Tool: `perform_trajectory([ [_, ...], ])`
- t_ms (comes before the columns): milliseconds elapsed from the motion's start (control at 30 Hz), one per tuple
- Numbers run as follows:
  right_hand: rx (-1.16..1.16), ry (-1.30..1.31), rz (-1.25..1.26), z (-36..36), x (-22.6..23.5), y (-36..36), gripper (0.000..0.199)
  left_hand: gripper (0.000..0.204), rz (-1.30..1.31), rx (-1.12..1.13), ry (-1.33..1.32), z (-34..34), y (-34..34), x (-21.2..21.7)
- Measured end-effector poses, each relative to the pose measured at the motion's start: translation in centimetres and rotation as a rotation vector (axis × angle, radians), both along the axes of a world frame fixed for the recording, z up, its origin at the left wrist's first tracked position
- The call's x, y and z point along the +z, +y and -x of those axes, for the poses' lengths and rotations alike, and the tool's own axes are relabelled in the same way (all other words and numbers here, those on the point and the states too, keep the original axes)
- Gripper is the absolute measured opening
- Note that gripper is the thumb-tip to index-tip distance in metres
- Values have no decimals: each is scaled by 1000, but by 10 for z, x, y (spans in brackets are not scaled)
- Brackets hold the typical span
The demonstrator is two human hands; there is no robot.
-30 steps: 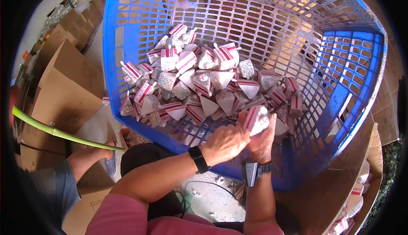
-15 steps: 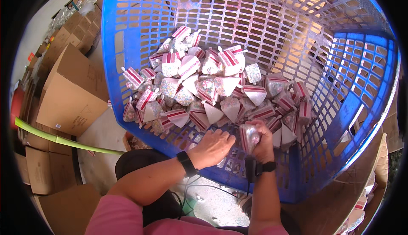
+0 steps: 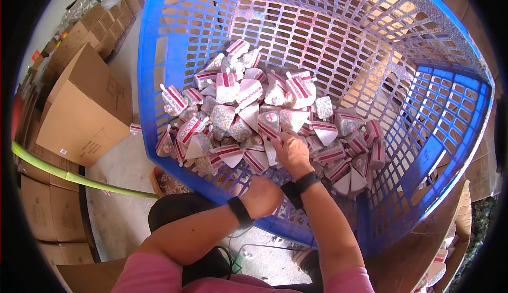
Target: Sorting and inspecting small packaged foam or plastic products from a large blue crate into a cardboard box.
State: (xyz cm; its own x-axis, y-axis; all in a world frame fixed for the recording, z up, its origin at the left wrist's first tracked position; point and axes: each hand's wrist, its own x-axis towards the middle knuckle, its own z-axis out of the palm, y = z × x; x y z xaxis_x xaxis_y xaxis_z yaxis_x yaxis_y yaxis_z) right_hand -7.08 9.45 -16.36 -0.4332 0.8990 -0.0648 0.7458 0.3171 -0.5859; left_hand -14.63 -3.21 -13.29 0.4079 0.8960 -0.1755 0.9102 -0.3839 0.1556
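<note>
Many cake-slice ornaments (image 3: 248, 93), wedge-shaped with pink-and-white striped sides, glittery faces and small white hanging tips, lie heaped in a big blue plastic basket (image 3: 159, 76). My right hand (image 3: 292, 154) reaches into the heap's near side. Its fingers are apart and touch a pale slice (image 3: 270, 152), with no firm grip showing. Closer to me, by the basket's near rim, my left hand (image 3: 263, 196) is curled like a fist, back of the hand up. Whatever its fingers hold, if anything, is hidden beneath. Each wrist wears a black band.
Cardboard boxes (image 3: 87, 110) stand on the floor at left. A yellow-green strip (image 3: 79, 177) arcs in from the left edge. One loose slice (image 3: 136, 128) sits outside the basket by a box. At lower right, an open carton (image 3: 459, 224) holds more slices.
My right hand has moved left and farther into the heap; the slice it held no longer shows. My left hand has curled and come slightly nearer. The view has shifted a little.
</note>
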Motion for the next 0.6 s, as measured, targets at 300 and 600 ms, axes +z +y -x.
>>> perform_trajectory([
  [300, 115, 327, -504, -37, 7, -42, 11, 39, 96, 722, -1025, 14, 37, -17],
  [600, -44, 153, -775, -69, 36, -105, 12, 22, 480, 597, -1812, -25, 24, -31],
])
